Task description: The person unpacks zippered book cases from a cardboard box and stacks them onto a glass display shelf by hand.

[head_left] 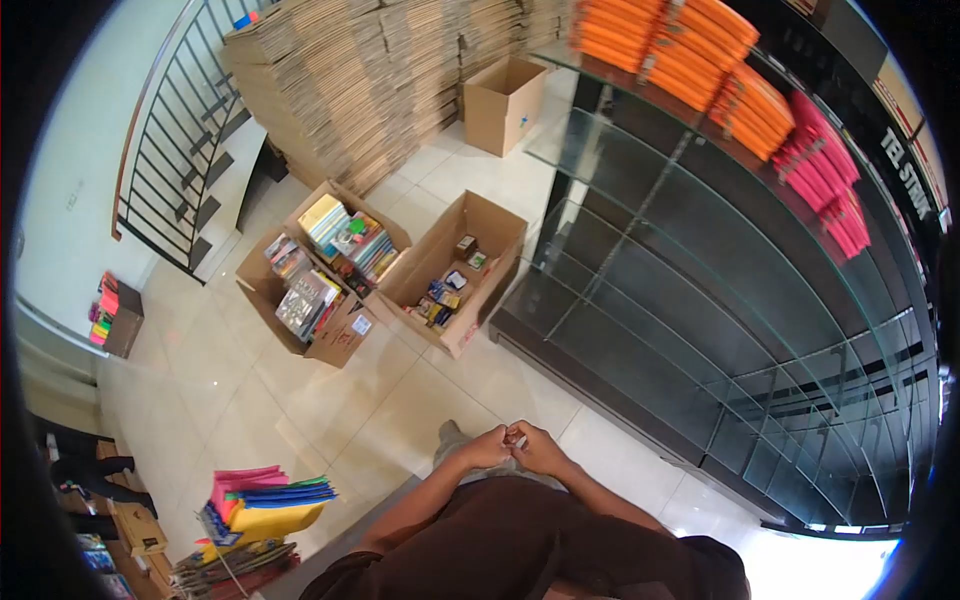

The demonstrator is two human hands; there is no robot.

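Observation:
My left hand (486, 448) and my right hand (538, 450) meet in front of my body, fingers curled in and touching each other. Whether anything small is between the fingers cannot be made out. Beyond them on the tiled floor stands an open cardboard box (502, 240) with several small packets and little boxes at its bottom. To its left, open cartons (338, 347) hold books (306, 303), notebooks and other stationery. Neither hand touches the boxes.
Glass shelving (640, 290) runs along the right, with orange packs (705, 50) and pink packs (818, 165) on top. Flattened cardboard stacks (345, 90) and another open box (503, 105) stand behind. Left are a staircase railing (165, 150) and colourful folders (270, 505).

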